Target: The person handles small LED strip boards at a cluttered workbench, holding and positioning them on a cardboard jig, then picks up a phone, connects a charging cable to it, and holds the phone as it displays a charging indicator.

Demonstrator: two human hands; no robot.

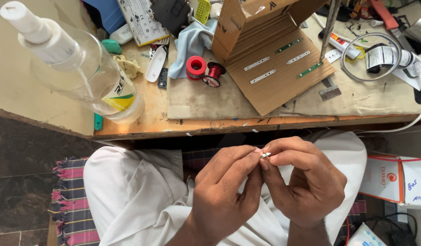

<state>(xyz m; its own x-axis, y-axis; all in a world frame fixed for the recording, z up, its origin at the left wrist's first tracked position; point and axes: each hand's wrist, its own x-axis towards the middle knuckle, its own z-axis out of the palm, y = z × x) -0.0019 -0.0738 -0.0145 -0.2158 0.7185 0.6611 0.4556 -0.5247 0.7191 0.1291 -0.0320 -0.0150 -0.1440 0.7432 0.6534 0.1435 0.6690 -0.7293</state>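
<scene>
White, tiny and flat, a small strip piece (265, 155) sits pinched between the fingers (247, 159) of both hands, left hand (221, 191) and right hand (306, 184), over the lap. Work on it looks mid-way. Thin white and green strips (263, 76) lie untouched on the brown cardboard flap (274, 93) on the counter (142, 123).
</scene>
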